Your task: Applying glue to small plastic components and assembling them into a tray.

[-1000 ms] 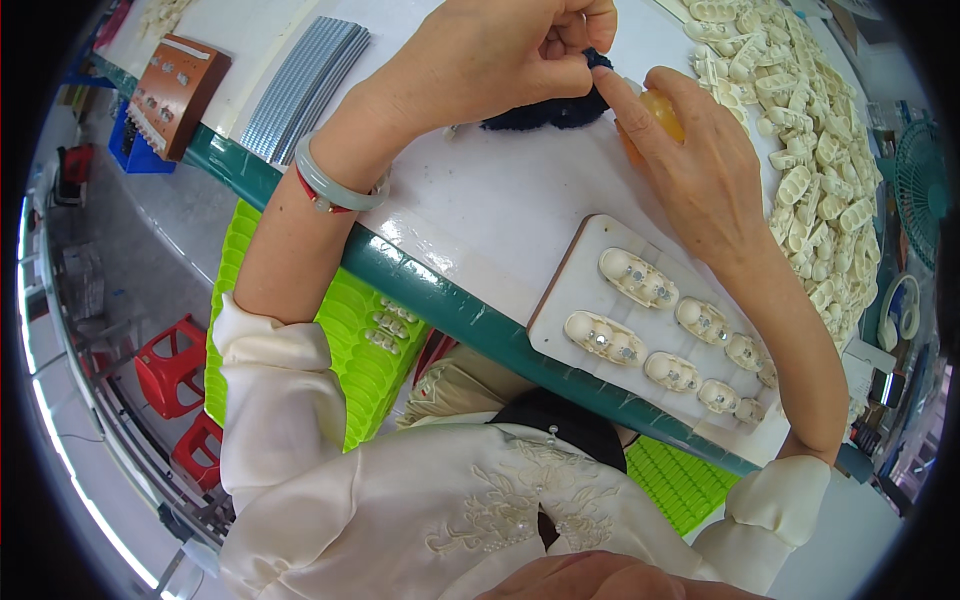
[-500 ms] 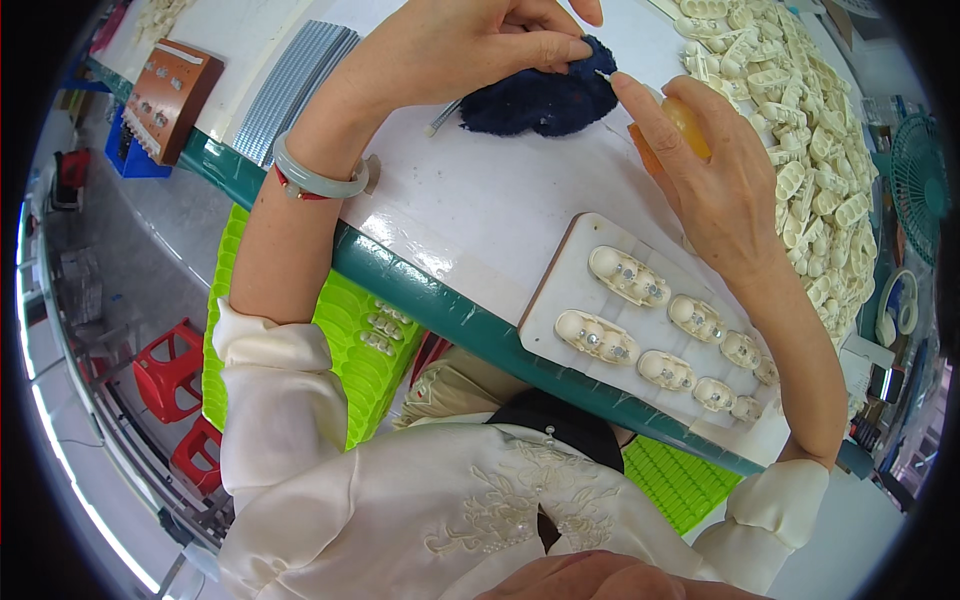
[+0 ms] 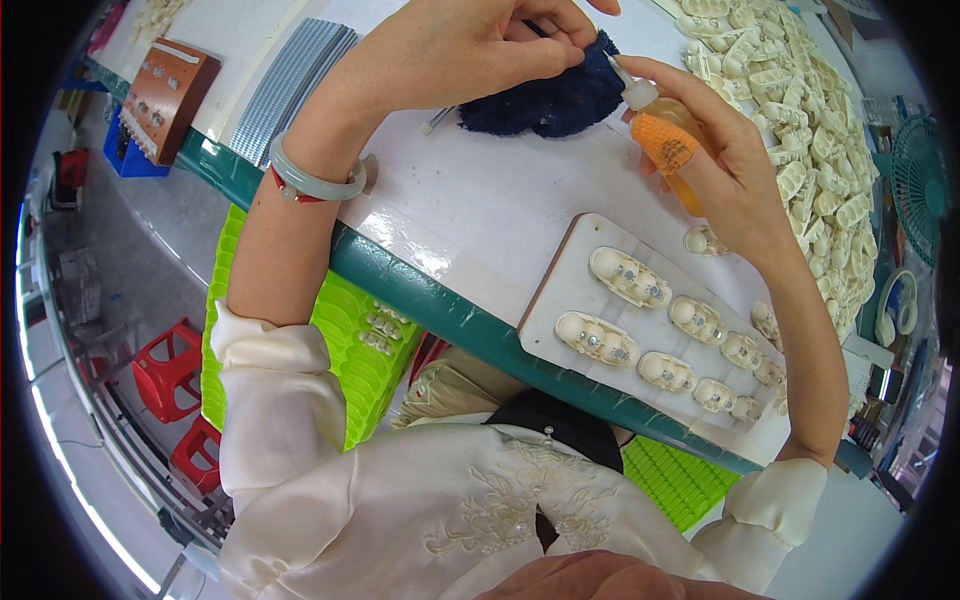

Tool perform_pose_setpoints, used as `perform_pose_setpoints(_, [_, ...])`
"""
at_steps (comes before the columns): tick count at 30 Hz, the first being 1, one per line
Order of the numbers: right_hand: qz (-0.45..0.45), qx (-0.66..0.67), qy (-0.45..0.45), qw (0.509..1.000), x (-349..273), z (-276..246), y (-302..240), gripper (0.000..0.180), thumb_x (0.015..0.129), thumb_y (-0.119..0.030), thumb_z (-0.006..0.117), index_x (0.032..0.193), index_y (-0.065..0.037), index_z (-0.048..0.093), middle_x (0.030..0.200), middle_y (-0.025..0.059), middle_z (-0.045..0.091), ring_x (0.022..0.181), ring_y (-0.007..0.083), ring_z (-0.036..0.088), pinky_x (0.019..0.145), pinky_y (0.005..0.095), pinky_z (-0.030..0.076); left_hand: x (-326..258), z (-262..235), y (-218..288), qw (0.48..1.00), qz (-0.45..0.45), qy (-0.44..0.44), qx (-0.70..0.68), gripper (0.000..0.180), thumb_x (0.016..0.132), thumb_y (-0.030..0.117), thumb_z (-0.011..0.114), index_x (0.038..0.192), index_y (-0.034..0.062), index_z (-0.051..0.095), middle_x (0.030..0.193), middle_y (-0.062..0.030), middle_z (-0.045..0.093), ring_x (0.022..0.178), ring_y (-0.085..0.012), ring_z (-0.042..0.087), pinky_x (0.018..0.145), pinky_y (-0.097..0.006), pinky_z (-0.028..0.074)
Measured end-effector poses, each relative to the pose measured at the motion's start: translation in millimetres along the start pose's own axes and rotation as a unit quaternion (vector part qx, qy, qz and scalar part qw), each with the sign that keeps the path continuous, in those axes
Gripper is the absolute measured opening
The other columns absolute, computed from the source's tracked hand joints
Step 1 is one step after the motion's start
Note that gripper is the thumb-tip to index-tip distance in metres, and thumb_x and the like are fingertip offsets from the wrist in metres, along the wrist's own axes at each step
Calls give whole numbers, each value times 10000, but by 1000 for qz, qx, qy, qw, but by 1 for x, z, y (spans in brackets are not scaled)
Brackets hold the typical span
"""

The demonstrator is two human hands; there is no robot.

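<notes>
My right hand (image 3: 730, 165) is wrapped round a small amber squeeze bottle (image 3: 688, 192) with a white nozzle. An orange textured cover (image 3: 664, 143) sits at its thumb, against the bottle. The nozzle tip points left, at the edge of a dark blue fluffy cloth (image 3: 545, 103) on the table. Over that cloth, my left hand (image 3: 500, 45) has its thumb and fingers pressed together; what they pinch is hidden. From under the left hand a thin rod (image 3: 437, 122) sticks out beside the cloth. Nearer me lies a white board (image 3: 560, 290) bearing rows of cream moulded shells (image 3: 630, 276) with small metallic pieces inside.
A large heap of cream shells (image 3: 825, 150) covers the table's right side. At left lie grey-blue ribbed strips (image 3: 295, 85) and a brown block (image 3: 170, 95). A bright green ridged tray (image 3: 350, 350) is below the table's green edge (image 3: 430, 290). Red stools (image 3: 168, 370) stand on the floor.
My right hand has turned and shifted slightly, bringing the bottle and its white nozzle into view. A shell beside the board now shows. My left hand stays over the cloth, its fingers slightly shifted.
</notes>
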State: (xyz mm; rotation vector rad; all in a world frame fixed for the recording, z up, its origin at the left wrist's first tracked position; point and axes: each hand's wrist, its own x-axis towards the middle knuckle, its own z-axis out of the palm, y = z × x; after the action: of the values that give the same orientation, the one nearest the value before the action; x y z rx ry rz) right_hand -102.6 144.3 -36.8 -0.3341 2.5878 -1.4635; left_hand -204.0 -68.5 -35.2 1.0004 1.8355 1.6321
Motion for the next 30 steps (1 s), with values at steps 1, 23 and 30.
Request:
perform_pose_setpoints(1, [0,0,0,1000,0,0,0,408,818,-88,510,1223,-133,521,841,66,592,614,102,566,512,235,452,0,0,1,1000,0,0,0,305,834,-30,552,1125,-25,462,869,-61,595,751,-59,556,652,-148,457])
perform_pose_setpoints(23, [77,437,-142,885,1,-5,14,479,900,-325,384,1297,-57,396,996,188,565,714,165,609,477,236,529,4,7,-4,990,95,28,97,320,736,0,630,1015,18,475,773,-26,603,662,-57,514,620,-181,432])
perform_pose_setpoints(30, [59,197,-72,976,-1,1,6,378,854,-106,446,1231,-89,462,998,100,593,830,155,621,704,277,544,4,8,-5,985,112,24,132,299,733,7,614,984,32,453,748,-19,577,648,-67,502,615,-190,425])
